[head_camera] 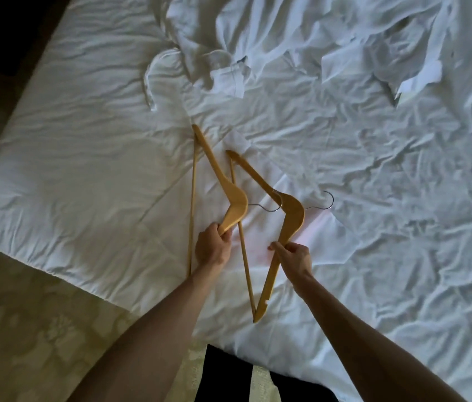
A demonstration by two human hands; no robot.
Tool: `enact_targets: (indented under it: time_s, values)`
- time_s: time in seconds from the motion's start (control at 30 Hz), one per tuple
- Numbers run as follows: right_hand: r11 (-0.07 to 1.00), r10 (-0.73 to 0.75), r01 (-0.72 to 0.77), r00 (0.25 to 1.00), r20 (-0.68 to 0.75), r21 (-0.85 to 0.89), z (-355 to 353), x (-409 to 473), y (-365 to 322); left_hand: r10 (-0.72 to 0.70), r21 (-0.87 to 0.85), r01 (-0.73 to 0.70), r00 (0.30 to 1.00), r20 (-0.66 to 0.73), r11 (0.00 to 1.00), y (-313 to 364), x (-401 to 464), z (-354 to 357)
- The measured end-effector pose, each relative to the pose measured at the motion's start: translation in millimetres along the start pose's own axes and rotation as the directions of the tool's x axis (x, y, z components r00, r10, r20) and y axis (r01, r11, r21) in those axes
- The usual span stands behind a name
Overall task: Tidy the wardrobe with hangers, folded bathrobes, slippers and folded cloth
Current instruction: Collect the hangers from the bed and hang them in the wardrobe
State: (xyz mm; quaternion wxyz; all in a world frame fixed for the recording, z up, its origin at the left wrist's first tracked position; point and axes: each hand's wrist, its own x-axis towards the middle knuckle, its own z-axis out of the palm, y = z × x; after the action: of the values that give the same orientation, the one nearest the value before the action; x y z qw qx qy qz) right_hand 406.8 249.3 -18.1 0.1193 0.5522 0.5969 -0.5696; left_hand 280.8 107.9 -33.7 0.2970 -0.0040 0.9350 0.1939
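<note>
You are at the hanger-gathering step: both hangers are in hand over the bed, and none of the wardrobe itself is in view. At the far left the patterned floor (pixel 26 329) shows beside the corner of the bed (pixel 69 169), which carries a white, creased sheet. Moving right, your left hand (pixel 213 246) is clenched round the near arm of the left hanger (pixel 230 198), a wooden one with its crossbar running along the left side and its metal hook pointing right. That hook lies across or just beside the shoulder of the right hanger (pixel 291 211); whether the two are caught together cannot be told. Your right hand (pixel 293 256) pinches the near arm of the right hanger, whose own hook points right over the sheet. Both hangers appear lifted or tilted at the near end, with their far tips low toward the sheet. The next move, in my judgement, calls for drawing the two together into one hold, hooks aligned, and taking care that the left hook does not snag. Farther right and far, rumpled white cloth (pixel 330 47) lies heaped on the bed, not yet folded; whether it is a bathrobe cannot be told. No slippers are visible.
</note>
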Motion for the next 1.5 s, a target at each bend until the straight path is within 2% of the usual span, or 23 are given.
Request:
enact_targets:
  time_s: [0.13,0.3,0.43,0.5,0.6,0.73,0.93,1.03,1.17,1.4,1.5]
  values:
    - [0.997,-0.069,0.069,0.998,0.003,0.038,-22,-40,-34,-0.067,-0.021,0.068,0.996,0.064,0.997,-4,-30,-28]
    - [0.980,-0.198,0.197,0.979,0.042,0.017,-60,-115,-95,0.017,-0.297,0.025,0.990,0.138,0.955,13,-76,-94]
    - [0.955,-0.297,0.298,0.952,0.080,-0.006,-88,-172,-142,0.039,-0.561,0.059,0.986,0.160,0.825,45,-115,-157]
    - [0.925,-0.375,0.380,0.920,0.115,-0.022,-97,-197,-161,0.025,-0.699,0.128,0.979,0.205,0.704,63,-134,-188]
    - [0.862,-0.496,0.507,0.852,0.166,-0.024,-104,-229,-188,0.059,-0.791,0.155,0.970,0.235,0.591,85,-160,-231]
    - [0.758,-0.630,0.651,0.745,0.220,-0.032,-113,-265,-216,0.151,-0.863,0.037,0.980,0.131,0.504,97,-199,-263]
    - [0.610,-0.728,0.792,0.564,0.390,-0.006,-124,-309,-237,0.195,-0.834,-0.233,0.969,-0.154,0.501,100,-274,-301]
    - [0.514,-0.760,0.858,0.450,0.469,0.010,-115,-332,-244,0.149,-0.792,-0.330,0.943,-0.297,0.513,91,-311,-322]
    - [0.394,-0.771,0.917,0.296,0.564,0.056,-90,-372,-250,0.078,-0.769,-0.427,0.891,-0.447,0.475,62,-351,-347]
    - [0.309,-0.687,0.928,0.066,0.724,0.208,-20,-450,-249,-0.078,-0.689,-0.511,0.772,-0.631,0.514,-13,-416,-388]
    - [0.291,-0.629,0.931,0.013,0.777,0.220,24,-481,-243,-0.158,-0.677,-0.528,0.718,-0.678,0.513,-56,-439,-403]
